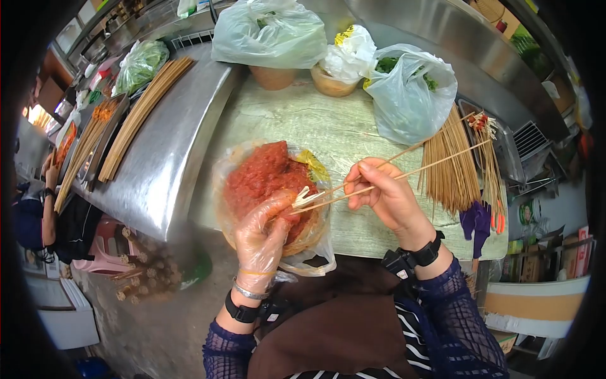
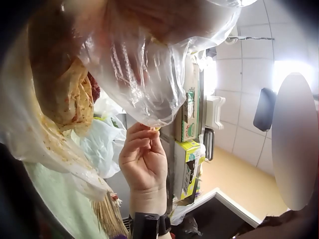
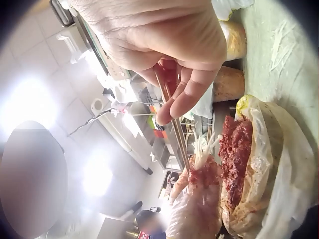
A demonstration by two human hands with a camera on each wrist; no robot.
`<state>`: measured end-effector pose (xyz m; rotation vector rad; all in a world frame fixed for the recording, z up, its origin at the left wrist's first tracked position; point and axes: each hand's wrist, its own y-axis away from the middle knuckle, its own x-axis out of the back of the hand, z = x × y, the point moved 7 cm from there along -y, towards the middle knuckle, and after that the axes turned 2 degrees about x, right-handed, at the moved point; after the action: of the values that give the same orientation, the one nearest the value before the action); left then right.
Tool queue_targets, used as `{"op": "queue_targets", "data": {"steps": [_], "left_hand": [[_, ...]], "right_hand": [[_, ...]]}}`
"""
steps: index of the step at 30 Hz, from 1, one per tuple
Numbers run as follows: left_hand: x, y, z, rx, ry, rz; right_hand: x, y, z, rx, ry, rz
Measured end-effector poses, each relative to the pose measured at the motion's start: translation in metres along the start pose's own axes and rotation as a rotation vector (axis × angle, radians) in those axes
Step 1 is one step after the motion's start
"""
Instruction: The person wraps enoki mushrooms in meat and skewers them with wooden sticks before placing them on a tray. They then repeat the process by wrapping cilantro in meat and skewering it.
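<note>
Enoki bundle (image 1: 305, 200) is pinched by the gloved left hand (image 1: 260, 230) beside red paste (image 1: 268, 174) in the head view; two skewers (image 1: 341, 196) are pinched by the right hand (image 1: 392, 196). Loaded sticks (image 1: 483, 125), apparently finished, are seen at two o'clock; many bare sticks (image 1: 451, 167) are left at three. In the left wrist view, the bundle is hidden by clear plastic (image 2: 144, 84). In the right wrist view, it is held at four o'clock, threading seemingly just begun.

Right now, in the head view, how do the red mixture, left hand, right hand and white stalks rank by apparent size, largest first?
1. Red mixture, though partly covered.
2. Left hand and right hand: too alike to rank.
3. White stalks, clearly smallest.
</note>
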<state>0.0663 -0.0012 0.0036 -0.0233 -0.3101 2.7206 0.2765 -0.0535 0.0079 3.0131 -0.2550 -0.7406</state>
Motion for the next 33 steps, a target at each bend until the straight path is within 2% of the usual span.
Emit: {"op": "queue_targets", "data": {"steps": [6, 8, 12, 21, 29, 33], "left_hand": [[0.000, 0.000, -0.006, 0.225, 0.161, 0.010], [0.000, -0.002, -0.004, 0.155, 0.150, -0.013], [-0.002, -0.002, -0.004, 0.102, 0.130, -0.063], [-0.001, -0.001, -0.010, 0.281, 0.265, -0.005], [-0.001, 0.002, -0.012, 0.303, 0.304, -0.019], [0.001, 0.002, -0.009, 0.283, 0.306, 0.016]], "right_hand": [[0.003, 0.002, 0.000, -0.001, -0.028, -0.036], [-0.001, 0.005, -0.005, 0.006, -0.049, -0.083], [-0.003, 0.003, -0.007, 0.034, -0.004, -0.017], [0.005, 0.001, -0.006, 0.012, 0.092, 0.012], [0.002, 0.003, -0.013, 0.075, 0.154, 0.070], [0.003, 0.002, -0.006, 0.075, 0.076, 0.078]]}}
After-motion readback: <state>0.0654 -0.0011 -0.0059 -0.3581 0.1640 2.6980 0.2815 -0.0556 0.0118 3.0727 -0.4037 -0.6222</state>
